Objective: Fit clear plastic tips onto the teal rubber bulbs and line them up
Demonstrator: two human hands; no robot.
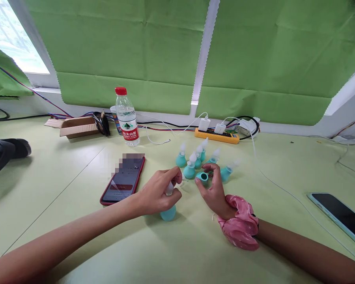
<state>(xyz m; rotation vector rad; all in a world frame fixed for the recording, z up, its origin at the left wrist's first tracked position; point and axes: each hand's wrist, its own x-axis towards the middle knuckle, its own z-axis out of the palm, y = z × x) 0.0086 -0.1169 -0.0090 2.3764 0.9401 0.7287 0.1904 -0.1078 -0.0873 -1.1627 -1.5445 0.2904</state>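
Observation:
My left hand (pixel 161 189) is closed, its fingers around the whitish tip of a teal squeeze bulb (pixel 168 213) whose round bottom shows below the hand, close to the tabletop. Part of another teal shape peeks out under my left wrist, mostly hidden. With thumb and fingers, my right hand (pixel 215 193) grips a teal bulb piece (pixel 202 177), its dark round opening facing me. Just beyond it stand several teal squeeze bulbs (pixel 189 171) with translucent pointed tips. One tipped bulb (pixel 226 172) leans to the right beside my right fingers.
A phone in a red case (pixel 122 181) lies left of my left hand, another phone (pixel 340 215) at the right. Behind are a water bottle (pixel 127 122), a cardboard box (pixel 79 128) and a yellow power strip (pixel 217 135) with chargers. A white cable (pixel 279 184) crosses the table's right side.

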